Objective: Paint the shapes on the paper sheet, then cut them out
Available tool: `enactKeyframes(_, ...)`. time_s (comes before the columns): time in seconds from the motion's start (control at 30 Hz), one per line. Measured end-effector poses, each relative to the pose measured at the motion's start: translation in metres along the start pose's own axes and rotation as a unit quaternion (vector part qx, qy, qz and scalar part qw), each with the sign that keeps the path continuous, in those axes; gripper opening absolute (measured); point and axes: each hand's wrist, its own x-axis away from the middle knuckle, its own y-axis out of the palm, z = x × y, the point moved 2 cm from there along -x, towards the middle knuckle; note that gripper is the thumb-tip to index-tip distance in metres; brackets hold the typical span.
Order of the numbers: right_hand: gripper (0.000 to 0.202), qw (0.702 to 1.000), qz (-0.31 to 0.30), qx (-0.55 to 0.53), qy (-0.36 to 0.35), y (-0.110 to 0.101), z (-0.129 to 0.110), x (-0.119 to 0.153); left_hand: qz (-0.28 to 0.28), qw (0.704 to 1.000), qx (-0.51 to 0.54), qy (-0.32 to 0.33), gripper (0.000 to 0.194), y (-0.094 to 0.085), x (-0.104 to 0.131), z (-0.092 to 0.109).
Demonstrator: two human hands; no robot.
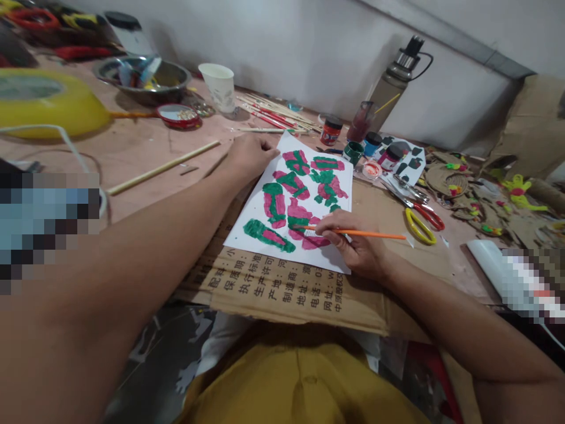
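Pale wall behind a pinkish surface

The wall stood plain and greyish white along the far edge, crossed at upper right by a slanting grey strip. Soft light left faint shadows on it. Below, dark grey floor partly showed.

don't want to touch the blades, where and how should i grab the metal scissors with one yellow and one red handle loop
Best taken by the yellow loop and red loop, probably from the near right side: both face that way, while the metal blades point away to the far left, toward the small jar of coral paint.
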Motion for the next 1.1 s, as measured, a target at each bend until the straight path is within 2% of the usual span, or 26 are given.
enactKeyframes(0.27,0.023,0.999,0.031,0.004,0.009,0.001,0.005,-0.001,0.002,1.000,0.007,-0.003,0.022,0.002,-0.004,-0.003)
enactKeyframes(0.5,0.025,1.000,0.001,-0.015,0.020,0.001,0.003,0.000,0.002,1.000,0.004,-0.003,0.014,0.000,-0.001,-0.002)
enactKeyframes(0.73,0.025,0.991,0.091,0.014,0.097,-0.019,-0.003,0.009,0.006,1.000,0.025,0.000,0.018,0.001,-0.003,-0.003)
enactKeyframes(0.87,0.020,0.989,0.113,0.019,0.097,-0.024,-0.007,0.014,-0.003,1.000,0.018,-0.005,0.013,-0.001,0.000,0.000)
enactKeyframes(0.97,0.019,0.984,0.135,0.027,0.112,-0.027,-0.011,0.019,0.003,1.000,0.010,0.002,0.023,-0.003,0.002,0.003)
enactKeyframes(1.1,0.019,0.985,0.123,0.056,0.102,-0.029,-0.014,0.027,0.005,1.000,0.009,-0.001,0.029,-0.004,0.002,0.004)
